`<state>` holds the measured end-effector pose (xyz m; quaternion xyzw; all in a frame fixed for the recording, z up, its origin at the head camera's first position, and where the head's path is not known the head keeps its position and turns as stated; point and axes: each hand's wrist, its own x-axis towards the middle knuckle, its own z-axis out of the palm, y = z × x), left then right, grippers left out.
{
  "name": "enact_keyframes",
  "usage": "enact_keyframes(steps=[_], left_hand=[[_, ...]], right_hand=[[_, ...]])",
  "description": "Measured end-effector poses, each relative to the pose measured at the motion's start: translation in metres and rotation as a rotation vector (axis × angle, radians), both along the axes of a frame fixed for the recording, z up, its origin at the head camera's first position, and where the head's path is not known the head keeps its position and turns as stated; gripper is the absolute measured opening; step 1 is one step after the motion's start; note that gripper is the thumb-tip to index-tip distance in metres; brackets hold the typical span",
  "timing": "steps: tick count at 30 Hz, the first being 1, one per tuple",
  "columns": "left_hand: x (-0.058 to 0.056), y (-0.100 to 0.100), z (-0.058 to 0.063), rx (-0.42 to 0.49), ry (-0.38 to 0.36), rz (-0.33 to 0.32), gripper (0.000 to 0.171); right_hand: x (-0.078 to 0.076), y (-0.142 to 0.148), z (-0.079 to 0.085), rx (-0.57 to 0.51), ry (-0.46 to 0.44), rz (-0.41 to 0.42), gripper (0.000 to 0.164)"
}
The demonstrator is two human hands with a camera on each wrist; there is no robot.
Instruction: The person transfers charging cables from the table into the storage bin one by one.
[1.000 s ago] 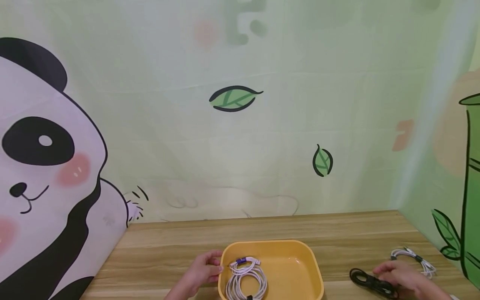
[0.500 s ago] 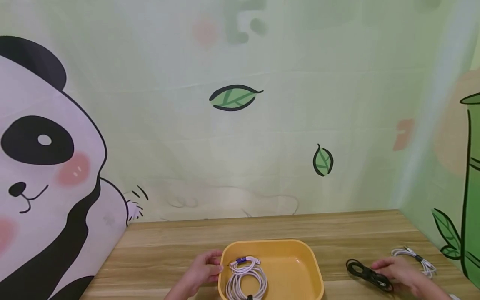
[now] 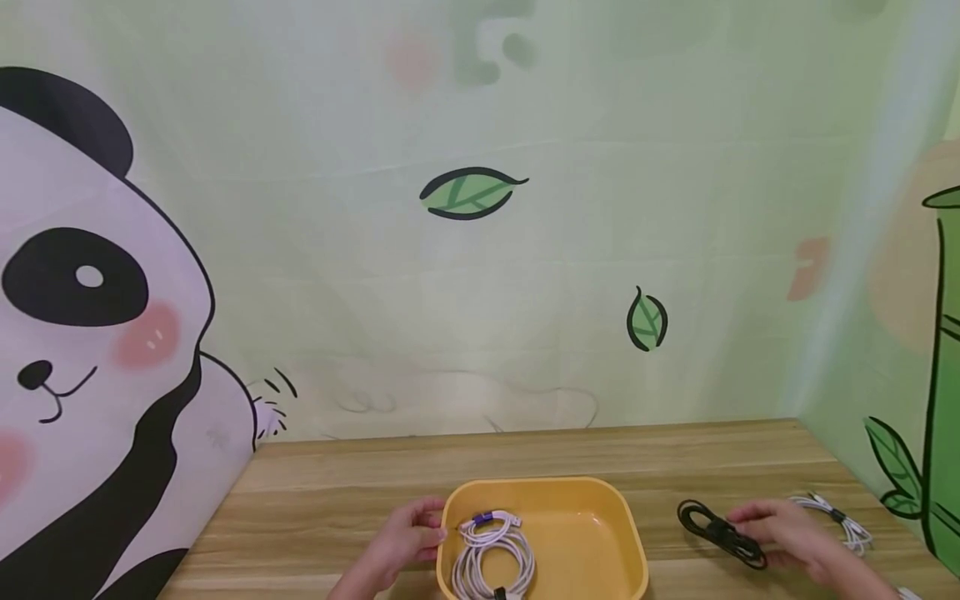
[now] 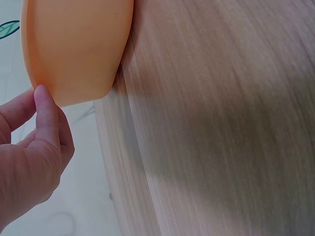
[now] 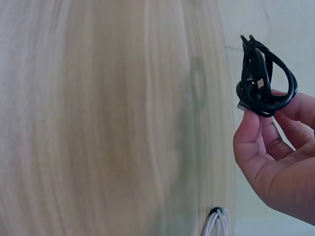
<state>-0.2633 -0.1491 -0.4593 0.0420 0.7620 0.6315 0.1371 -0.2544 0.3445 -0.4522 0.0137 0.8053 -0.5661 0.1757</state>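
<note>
My left hand [image 3: 401,537] pinches the left rim of a yellow plastic tray [image 3: 581,546]. In the left wrist view, the thumb presses the outside of the tray wall [image 4: 78,49], with the index finger at the rim's other side. Inside the tray, on its left, lies a coiled white cable [image 3: 487,558] with a purple tie. My right hand [image 3: 787,533] grips a bundled black cable [image 3: 720,533] to the right of the tray. The right wrist view shows this black cable [image 5: 268,81] held up between thumb and fingers, its plug prongs pointing away from the hand.
Another coiled white cable [image 3: 836,517] with a black tie lies on the wooden table [image 3: 360,475] behind the right hand. A small white object [image 3: 908,594] shows at the bottom right edge. A printed panda-and-leaf backdrop [image 3: 337,250] stands behind the table.
My right hand has moved left toward the tray, carrying the black cable with it. The left hand stays at the tray rim.
</note>
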Motion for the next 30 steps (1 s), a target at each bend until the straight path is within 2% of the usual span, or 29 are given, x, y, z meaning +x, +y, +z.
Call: enact_keyframes(steps=[9,14,22,30], left_hand=[[-0.001,-0.001,0.001,-0.006,-0.004,0.001,0.046],[0.0,-0.001,0.001,-0.008,0.0,0.002,0.046],[0.0,0.001,0.002,-0.011,-0.006,0.003,0.046],[0.001,0.002,0.004,-0.024,-0.015,0.021,0.046]], right_hand=[[-0.002,-0.009,0.008,-0.125,0.039,0.06,0.03],[0.001,-0.015,0.007,-0.121,0.049,0.071,0.031],[0.001,-0.017,0.002,-0.094,-0.014,0.149,0.044],[0.005,-0.023,-0.003,-0.053,-0.039,0.132,0.051]])
